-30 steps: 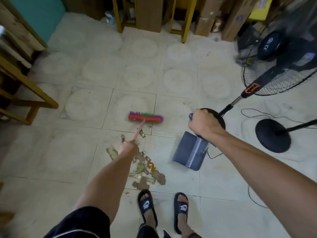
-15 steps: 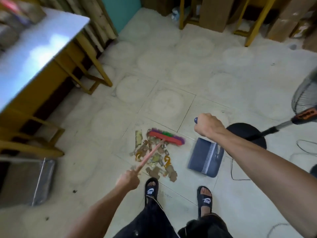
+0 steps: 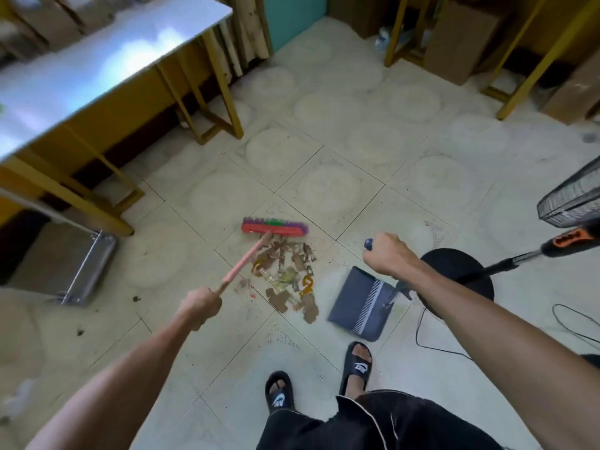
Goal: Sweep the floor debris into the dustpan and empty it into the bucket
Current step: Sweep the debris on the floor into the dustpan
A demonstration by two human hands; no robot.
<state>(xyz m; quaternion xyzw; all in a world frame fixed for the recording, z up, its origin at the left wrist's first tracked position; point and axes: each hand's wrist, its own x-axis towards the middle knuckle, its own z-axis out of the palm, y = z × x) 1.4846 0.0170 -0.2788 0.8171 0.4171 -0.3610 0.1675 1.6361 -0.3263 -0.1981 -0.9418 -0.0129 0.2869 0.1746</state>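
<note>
Your view has turned to the left: the white-topped table [image 3: 107, 63] now fills the upper left of the frame, and the fan [image 3: 571, 206] is almost out at the right edge. The dustpan [image 3: 360, 306] stands lower right of centre, its mouth toward the debris [image 3: 285, 280], which lies as one pile just left of it, near but apart. The broom head [image 3: 274, 227] has come from beside the pile to its far, upper side, so the next stroke can pull it toward the pan. Your left hand [image 3: 201, 305] grips the pink broom handle; your right hand [image 3: 386, 254] is curled round the dustpan handle. No bucket is visible.
</note>
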